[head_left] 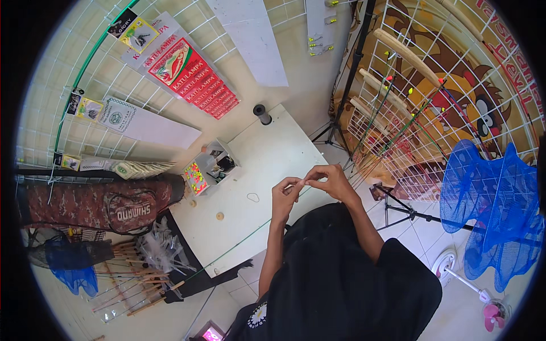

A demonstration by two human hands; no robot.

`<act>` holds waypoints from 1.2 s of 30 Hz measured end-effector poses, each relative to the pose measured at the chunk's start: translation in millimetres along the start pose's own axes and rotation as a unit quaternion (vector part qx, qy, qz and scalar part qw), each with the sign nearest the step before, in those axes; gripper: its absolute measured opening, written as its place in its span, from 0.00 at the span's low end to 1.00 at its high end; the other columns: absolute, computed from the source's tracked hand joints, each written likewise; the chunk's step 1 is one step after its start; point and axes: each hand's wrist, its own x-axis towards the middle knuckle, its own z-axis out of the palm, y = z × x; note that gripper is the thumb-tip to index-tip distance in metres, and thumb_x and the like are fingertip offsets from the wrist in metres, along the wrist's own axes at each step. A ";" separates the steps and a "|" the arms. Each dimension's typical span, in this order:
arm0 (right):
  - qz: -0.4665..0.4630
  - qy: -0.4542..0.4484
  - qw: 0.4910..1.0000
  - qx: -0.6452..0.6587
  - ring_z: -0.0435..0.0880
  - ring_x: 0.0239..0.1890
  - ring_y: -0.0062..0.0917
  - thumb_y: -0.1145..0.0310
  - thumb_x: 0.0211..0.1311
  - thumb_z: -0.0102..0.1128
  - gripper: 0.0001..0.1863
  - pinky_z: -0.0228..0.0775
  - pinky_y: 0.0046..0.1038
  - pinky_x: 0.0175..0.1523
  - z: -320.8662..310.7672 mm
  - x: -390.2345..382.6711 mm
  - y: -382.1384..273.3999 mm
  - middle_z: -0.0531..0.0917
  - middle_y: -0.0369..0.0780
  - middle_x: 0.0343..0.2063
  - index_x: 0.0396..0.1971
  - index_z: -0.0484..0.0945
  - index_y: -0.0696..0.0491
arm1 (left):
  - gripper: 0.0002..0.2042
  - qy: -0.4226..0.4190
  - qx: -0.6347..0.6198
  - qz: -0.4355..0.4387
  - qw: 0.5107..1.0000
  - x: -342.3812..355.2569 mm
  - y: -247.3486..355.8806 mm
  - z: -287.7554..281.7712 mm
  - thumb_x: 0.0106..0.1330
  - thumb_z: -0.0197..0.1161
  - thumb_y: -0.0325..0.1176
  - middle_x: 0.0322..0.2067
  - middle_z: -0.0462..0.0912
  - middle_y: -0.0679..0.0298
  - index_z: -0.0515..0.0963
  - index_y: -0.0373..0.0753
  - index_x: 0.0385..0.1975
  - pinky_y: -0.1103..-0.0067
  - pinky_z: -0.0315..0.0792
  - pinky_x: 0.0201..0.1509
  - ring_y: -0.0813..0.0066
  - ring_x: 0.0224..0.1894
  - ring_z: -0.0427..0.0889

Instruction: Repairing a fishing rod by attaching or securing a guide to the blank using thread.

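My left hand (285, 196) and my right hand (329, 183) meet above the white table (259, 149), thumbs and forefingers pinched together at the fingertips; whatever is between them is too small to make out. A thin green rod (236, 245) runs diagonally from the lower left toward my fingers; I cannot tell whether they grip it. Left of my hands, a loop of cord (253, 197) and a small wooden disc (220, 216) lie on the tabletop.
An open box (223, 160) with colourful floats and a dark spool (261, 115) occupy the table. A camouflage bag (91, 207) and bundled rods (133, 273) are at left. Right are a rack of rods (409, 113), tripod stand (404, 216), blue nets (486, 199) and small fan (493, 312).
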 end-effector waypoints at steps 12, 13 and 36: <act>0.005 -0.003 1.000 -0.020 0.82 0.29 0.17 0.72 0.54 0.67 0.08 0.73 0.21 0.38 2.7 1.2 0.2 0.85 0.37 0.26 0.33 0.83 0.58 | 0.10 -0.036 0.070 0.037 0.996 8.9 1.2 -7.7 0.68 0.61 0.35 0.27 0.75 0.70 0.75 0.34 0.36 0.86 0.61 0.24 0.87 0.22 0.69; 0.002 0.004 1.000 -0.010 0.81 0.28 0.17 0.72 0.54 0.66 0.08 0.73 0.20 0.37 3.5 1.3 0.4 0.85 0.37 0.26 0.33 0.83 0.58 | 0.10 -0.038 0.055 0.051 0.996 9.3 0.7 -7.7 0.68 0.60 0.36 0.29 0.75 0.69 0.74 0.34 0.36 0.87 0.61 0.25 0.87 0.23 0.70; -0.010 0.034 0.998 -0.049 0.80 0.26 0.18 0.71 0.54 0.67 0.07 0.72 0.21 0.36 -1.6 3.5 7.7 0.85 0.36 0.27 0.34 0.84 0.55 | 0.10 0.007 0.045 0.089 0.995 8.1 26.7 -11.5 0.72 0.53 0.38 0.21 0.70 0.68 0.69 0.37 0.37 0.85 0.62 0.28 0.84 0.24 0.68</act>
